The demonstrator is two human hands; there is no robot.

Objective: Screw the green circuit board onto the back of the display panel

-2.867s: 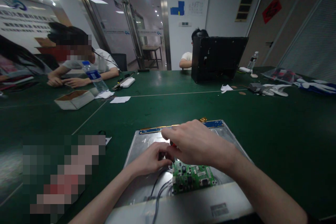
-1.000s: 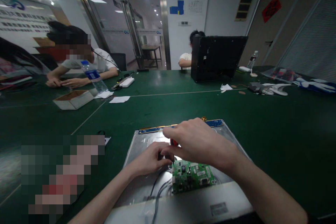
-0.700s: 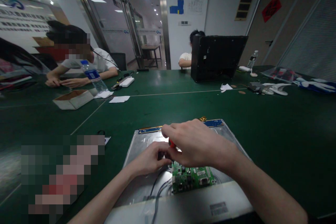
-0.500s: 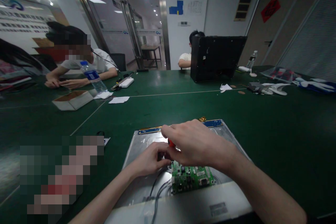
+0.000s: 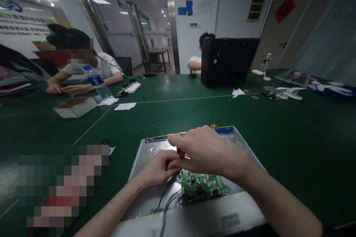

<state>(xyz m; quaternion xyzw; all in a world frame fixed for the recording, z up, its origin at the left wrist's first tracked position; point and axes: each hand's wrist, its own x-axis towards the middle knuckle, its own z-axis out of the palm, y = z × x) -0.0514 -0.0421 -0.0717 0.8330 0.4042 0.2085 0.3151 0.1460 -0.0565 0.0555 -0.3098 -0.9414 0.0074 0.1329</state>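
Note:
A green circuit board (image 5: pixel 204 189) lies on the silvery back of a flat display panel (image 5: pixel 139 166) in front of me. My right hand (image 5: pixel 207 152) reaches across above the board, its fingers closed on a screwdriver with a red and black handle (image 5: pixel 180 152); the shaft is hidden. Beside it, touching the right fingers, my left hand (image 5: pixel 160 168) is closed near the board's upper left corner. Whatever its fingertips pinch is out of sight. Grey cables (image 5: pixel 167 207) run from the board's left side towards me. A narrow blue circuit strip (image 5: pixel 226 130) edges the panel's far side.
On the green table (image 5: pixel 172 114) stand a small open box (image 5: pixel 76 109), a water bottle (image 5: pixel 98 83) and a black monitor-like case (image 5: pixel 229 63). White paper (image 5: pixel 125 106) lies ahead. Two people sit across the table. Gloves and bags are at the far right.
Both hands stay at almost the same spot by the board's upper left corner. The right fingers and the screwdriver handle have shifted slightly; the whole view has drifted a little.

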